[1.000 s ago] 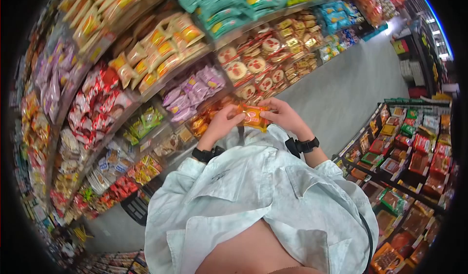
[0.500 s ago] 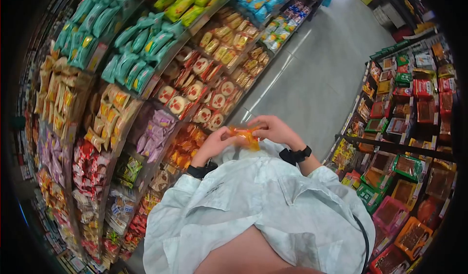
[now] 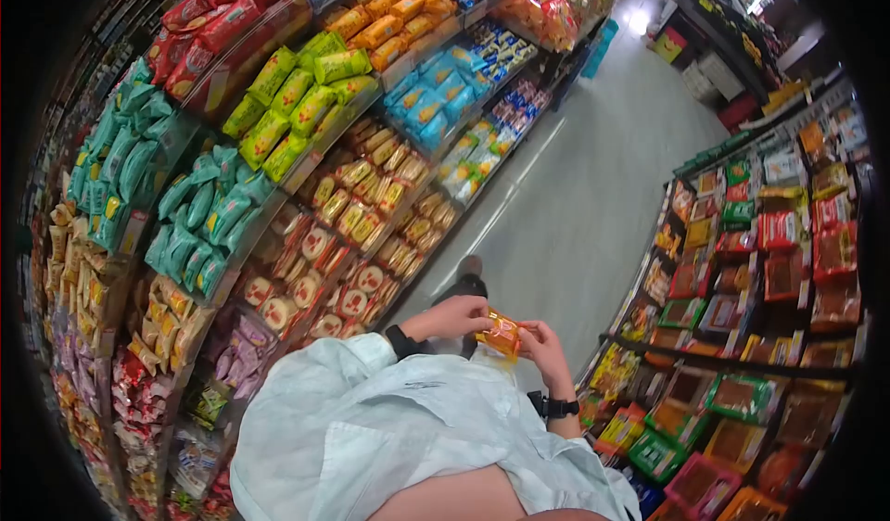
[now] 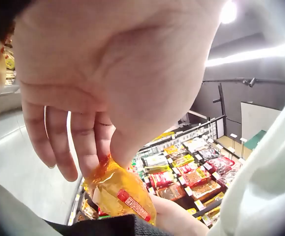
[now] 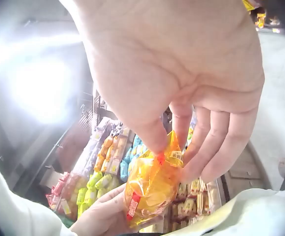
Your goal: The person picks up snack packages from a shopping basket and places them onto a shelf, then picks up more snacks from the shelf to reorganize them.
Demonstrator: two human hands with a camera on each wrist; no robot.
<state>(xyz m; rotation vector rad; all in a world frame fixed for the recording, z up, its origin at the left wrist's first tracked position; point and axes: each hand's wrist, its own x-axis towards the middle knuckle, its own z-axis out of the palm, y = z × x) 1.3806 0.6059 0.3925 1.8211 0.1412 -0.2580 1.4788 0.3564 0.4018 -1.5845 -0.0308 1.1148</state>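
Between both hands, in front of the body, is a small orange plastic-wrapped snack packet [image 3: 502, 334] with a red label. The left hand [image 3: 454, 317] pinches one end of it between thumb and fingers. At the other end the right hand [image 3: 545, 347] pinches the wrapper. In the left wrist view the packet [image 4: 120, 191] hangs below the thumb and fingertips, its wrapper see-through and crinkled. The right wrist view shows the packet [image 5: 152, 184] from its other side, with a small barcode near the pinched corner.
Shelves on the left hold bagged snacks, among them green packets [image 3: 301, 99], teal packets [image 3: 209, 220] and round biscuits [image 3: 315, 243]. A display rack [image 3: 742, 363] of boxed snacks stands close on the right. Grey floor [image 3: 575, 178] runs between them, with a shoe [image 3: 470, 266] ahead.
The view has turned and moved along the aisle, so the shelves slide leftward and down. Both hands keep the packet between them, now lower in the head view.
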